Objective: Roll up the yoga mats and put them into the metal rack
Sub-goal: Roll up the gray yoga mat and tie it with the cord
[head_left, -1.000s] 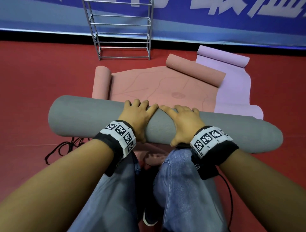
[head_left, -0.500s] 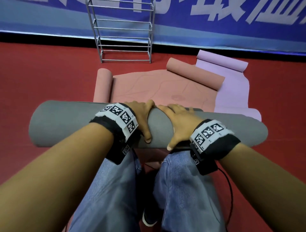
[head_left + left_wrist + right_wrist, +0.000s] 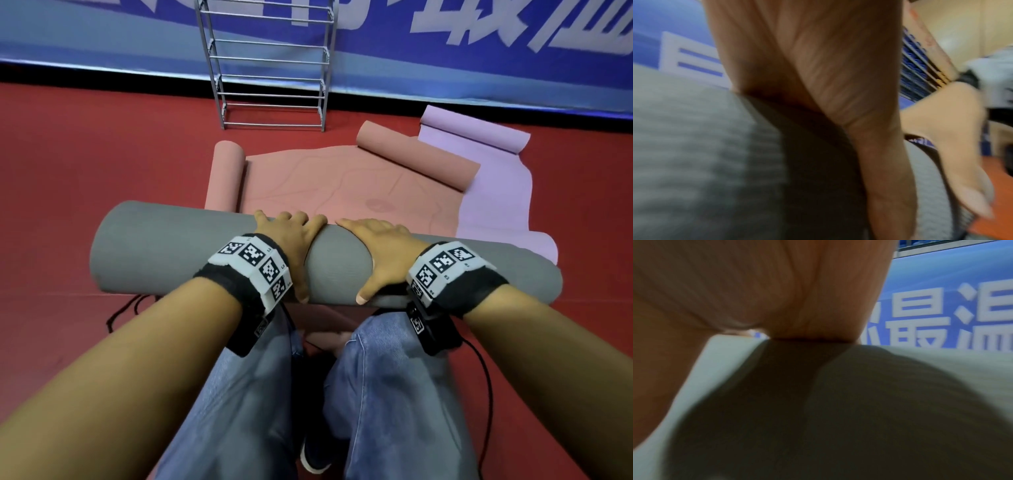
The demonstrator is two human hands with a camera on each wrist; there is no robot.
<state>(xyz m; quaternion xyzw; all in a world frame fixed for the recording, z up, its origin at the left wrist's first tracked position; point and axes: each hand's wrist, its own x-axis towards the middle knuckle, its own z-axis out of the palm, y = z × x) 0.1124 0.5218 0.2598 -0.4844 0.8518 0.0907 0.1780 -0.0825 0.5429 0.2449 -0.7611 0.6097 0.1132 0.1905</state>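
A thick grey yoga mat roll (image 3: 164,250) lies crosswise in front of my knees. My left hand (image 3: 291,236) and right hand (image 3: 383,246) grip its middle side by side, fingers over the far side and thumbs down the near side. The wrist views are blurred: palm of the left hand (image 3: 818,65) on the grey roll (image 3: 694,146), right hand (image 3: 777,288) on the grey roll (image 3: 879,402). Beyond lies a salmon mat (image 3: 325,185), flat with both ends curled, and a lilac mat (image 3: 493,192) partly under it. The metal rack (image 3: 270,65) stands at the back wall.
The floor (image 3: 85,171) is red. A blue banner (image 3: 479,68) runs along the wall behind the rack. Black cables (image 3: 123,308) trail on the floor under the grey roll's left end and beside my right leg. My legs in jeans (image 3: 394,394) are below the roll.
My thumbs have come down the near side of the grey roll, so both hands now wrap it. The roll shifted a little to the left in view, and the rack looks nearer.
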